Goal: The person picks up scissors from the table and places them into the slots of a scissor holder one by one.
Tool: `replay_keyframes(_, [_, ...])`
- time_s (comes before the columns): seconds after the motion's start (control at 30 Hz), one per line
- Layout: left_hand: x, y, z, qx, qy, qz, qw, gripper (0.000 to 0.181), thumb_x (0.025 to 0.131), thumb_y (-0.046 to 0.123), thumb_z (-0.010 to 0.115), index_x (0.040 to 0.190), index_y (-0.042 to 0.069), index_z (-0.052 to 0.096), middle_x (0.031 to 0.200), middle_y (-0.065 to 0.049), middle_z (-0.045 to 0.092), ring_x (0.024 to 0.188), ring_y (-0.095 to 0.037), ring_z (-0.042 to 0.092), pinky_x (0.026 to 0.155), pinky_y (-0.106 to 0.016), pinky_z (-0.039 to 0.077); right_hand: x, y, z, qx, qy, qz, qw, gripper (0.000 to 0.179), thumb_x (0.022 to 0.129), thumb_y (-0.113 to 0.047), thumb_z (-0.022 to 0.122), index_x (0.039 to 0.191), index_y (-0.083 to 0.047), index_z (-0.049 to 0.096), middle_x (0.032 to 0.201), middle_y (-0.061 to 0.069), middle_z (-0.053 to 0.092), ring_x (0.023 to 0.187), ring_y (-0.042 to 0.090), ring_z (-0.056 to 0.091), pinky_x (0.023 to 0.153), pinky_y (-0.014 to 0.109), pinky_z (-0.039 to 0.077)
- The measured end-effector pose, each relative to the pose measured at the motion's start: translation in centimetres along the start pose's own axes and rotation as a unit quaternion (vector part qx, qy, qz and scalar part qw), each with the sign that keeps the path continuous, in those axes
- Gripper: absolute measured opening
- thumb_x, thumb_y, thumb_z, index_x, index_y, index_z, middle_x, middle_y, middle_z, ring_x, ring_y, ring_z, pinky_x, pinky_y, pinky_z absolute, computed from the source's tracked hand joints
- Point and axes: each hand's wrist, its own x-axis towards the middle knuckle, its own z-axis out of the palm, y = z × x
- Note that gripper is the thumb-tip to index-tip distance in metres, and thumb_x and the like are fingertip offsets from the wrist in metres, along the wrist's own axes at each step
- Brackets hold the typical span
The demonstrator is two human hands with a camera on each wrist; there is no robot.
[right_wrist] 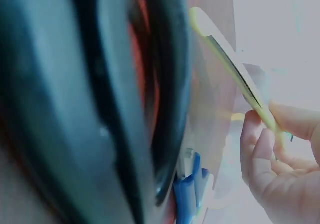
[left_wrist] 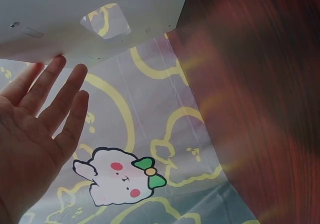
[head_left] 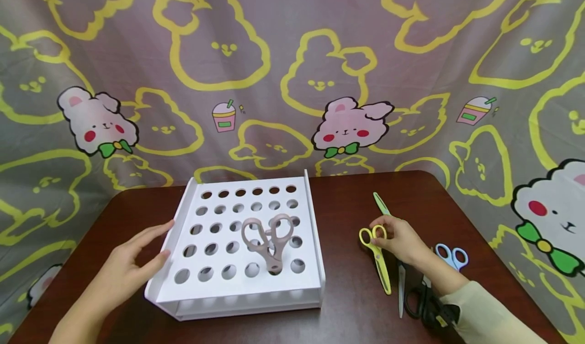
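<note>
My right hand (head_left: 402, 240) pinches a pair of yellow scissors (head_left: 380, 265) near the finger loops, thumb and fingertips together on it. The blades point toward the front of the table. In the right wrist view, the yellow scissors (right_wrist: 235, 69) slant up from the fingertips. My left hand (head_left: 121, 265) is beside the left wall of a white rack (head_left: 196, 289) with rows of round holes, fingertips and thumb right at that wall. In the left wrist view, the left hand's fingers (left_wrist: 67, 94) are straight. Taupe scissors (head_left: 274, 263) stand handles-up in a front-row hole.
Light-blue-handled scissors (head_left: 450, 256) and black-handled scissors (head_left: 429, 303) lie on the brown table (head_left: 343, 293), partly under the right forearm. A light green tip (head_left: 380, 201) shows behind the right hand. A patterned curtain (head_left: 274, 80) stands close behind the table.
</note>
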Motion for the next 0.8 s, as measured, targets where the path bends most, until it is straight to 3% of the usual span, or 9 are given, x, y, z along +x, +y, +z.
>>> replay_keyframes(0.13, [0.0,-0.1,0.0,0.002,-0.002,-0.007,1.0,0.058,0.087,0.014,0.075,0.142,0.022,0.056,0.133,-0.014,0.062,0.115,0.026,0.033,0.09,0.007,0.021,-0.2,-0.3,-0.2,0.023,0.008,0.014,0.9996,0.028,0.086,0.001,0.072,0.111,0.004,0.06,0.08,0.005,0.058,0.064,0.004,0.051,0.054,0.022,0.041])
replay_keyframes(0.57, [0.1,0.0,0.0,0.008,-0.01,-0.024,0.9996,0.058,0.088,0.018,0.074,0.143,0.025,0.055,0.135,-0.013,0.061,0.116,0.024,0.035,0.09,0.006,0.021,-0.9,-1.9,-0.4,0.065,0.019,-0.018,0.9975,0.03,0.088,0.001,0.07,0.116,0.004,0.058,0.085,0.008,0.06,0.069,0.004,0.056,0.059,0.022,0.047])
replay_keyframes(0.8, [0.0,-0.1,0.1,0.0,-0.001,-0.01,0.9999,0.058,0.087,0.013,0.075,0.141,0.021,0.057,0.133,-0.014,0.062,0.115,0.026,0.033,0.09,0.006,0.021,-1.3,-3.5,-0.2,0.095,0.025,-0.067,0.9928,0.029,0.088,0.002,0.069,0.115,0.004,0.059,0.087,0.008,0.063,0.073,0.002,0.061,0.063,0.022,0.053])
